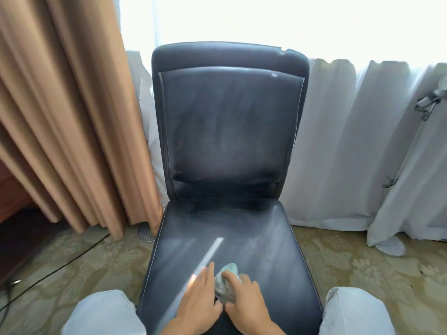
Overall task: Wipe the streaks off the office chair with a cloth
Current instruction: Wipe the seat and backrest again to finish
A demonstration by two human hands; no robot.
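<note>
Both hands pressed on the seat near its front edge: left hand (199,294) flat, fingers spread, beside the cloth (226,282); right hand (244,302) laid over the grey-green cloth, hiding most of it, grip not discernible. Wrists cut off at the bottom. Pale streak (212,250) blurred across the dark office chair (227,131). Knees (106,313) flanking the seat.
</note>
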